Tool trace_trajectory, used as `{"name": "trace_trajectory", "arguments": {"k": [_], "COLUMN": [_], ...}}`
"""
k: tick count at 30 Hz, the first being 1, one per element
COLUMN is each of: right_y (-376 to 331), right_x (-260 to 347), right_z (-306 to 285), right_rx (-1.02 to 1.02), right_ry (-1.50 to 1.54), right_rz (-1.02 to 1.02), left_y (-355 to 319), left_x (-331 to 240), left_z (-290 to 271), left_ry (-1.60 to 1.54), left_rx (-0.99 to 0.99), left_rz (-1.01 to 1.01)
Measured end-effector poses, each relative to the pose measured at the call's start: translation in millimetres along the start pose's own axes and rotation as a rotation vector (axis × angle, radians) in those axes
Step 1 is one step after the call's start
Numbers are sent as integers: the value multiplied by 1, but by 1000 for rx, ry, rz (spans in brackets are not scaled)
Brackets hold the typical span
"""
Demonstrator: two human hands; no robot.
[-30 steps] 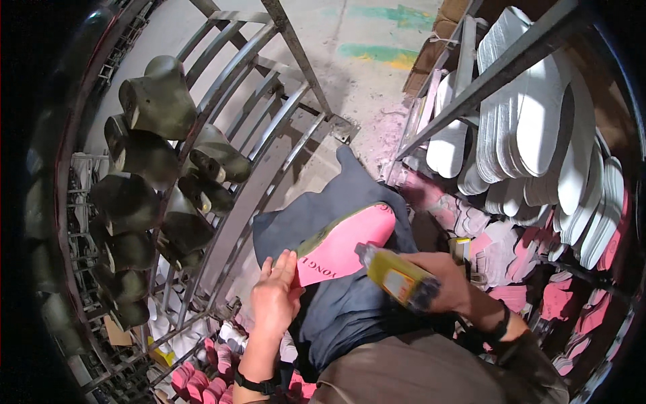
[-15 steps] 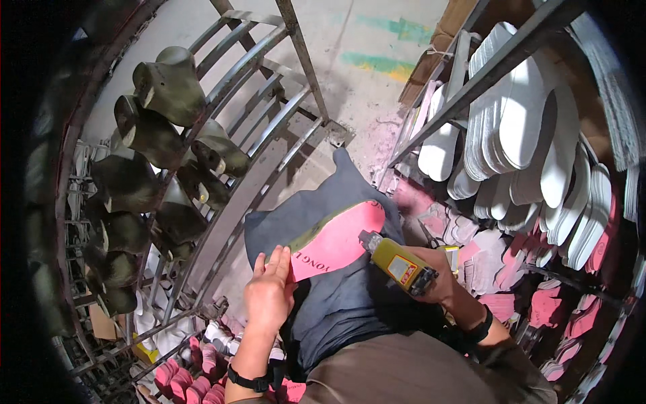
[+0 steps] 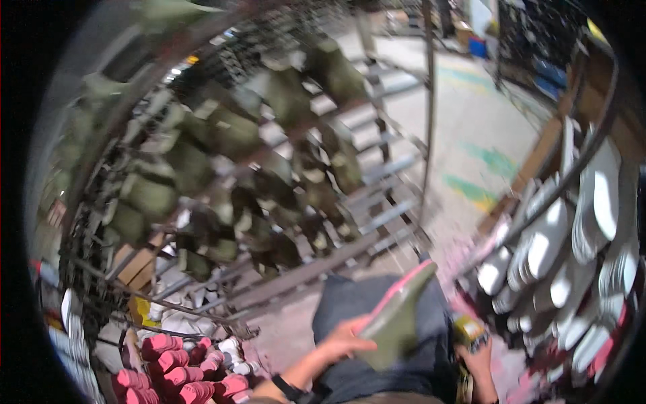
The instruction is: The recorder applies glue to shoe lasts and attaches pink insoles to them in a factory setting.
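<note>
The picture is blurred. The left hand (image 3: 343, 340) is closed on the lower end of a shoe upper (image 3: 397, 313), olive on the side shown with a pink edge along its top, held tilted so its narrow tip points up and to the right above a dark blue apron (image 3: 377, 377) on the person's lap. The right hand (image 3: 479, 360) is wrapped around a yellow and dark tool (image 3: 469, 330), just to the right of the shoe upper; whether the two touch cannot be told. To the left, a metal rack (image 3: 377, 202) carries rows of olive shoe uppers (image 3: 229, 135). To the right, another rack (image 3: 572, 175) holds white soles (image 3: 545, 249) standing on edge. Pink shoe lasts (image 3: 182, 370) lie heaped at the lower left.
</note>
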State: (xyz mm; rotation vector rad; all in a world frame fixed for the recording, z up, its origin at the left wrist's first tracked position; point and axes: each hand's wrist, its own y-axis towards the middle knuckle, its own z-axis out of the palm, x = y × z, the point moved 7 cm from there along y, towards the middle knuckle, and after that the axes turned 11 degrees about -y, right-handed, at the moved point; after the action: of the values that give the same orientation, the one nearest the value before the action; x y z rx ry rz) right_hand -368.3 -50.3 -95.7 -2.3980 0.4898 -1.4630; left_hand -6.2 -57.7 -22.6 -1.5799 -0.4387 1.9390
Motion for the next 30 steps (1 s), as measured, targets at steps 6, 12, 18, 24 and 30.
{"name": "trace_trajectory", "arguments": {"k": [6,12,18,24,30], "right_y": [-2,1,-5,-4,-18], "right_x": [35,40,29,26,39], "right_z": [5,13,7,7,10], "right_rx": [24,90,39,-196,49], "right_ry": [-170,-140,-52,-264,-7], "right_rz": [-249,-95,-7,-371,-29], "left_y": [-43,-131,-212,-236,-234], "left_x": [-7,-154,-351,-456,-509], "left_z": [15,-27,-2,-24,-66], "left_ry": [-606,-714,-629,-640,-832], "left_rx": [30,35,90,656,489], "left_rz": [433,1077,1614,1116,1181]}}
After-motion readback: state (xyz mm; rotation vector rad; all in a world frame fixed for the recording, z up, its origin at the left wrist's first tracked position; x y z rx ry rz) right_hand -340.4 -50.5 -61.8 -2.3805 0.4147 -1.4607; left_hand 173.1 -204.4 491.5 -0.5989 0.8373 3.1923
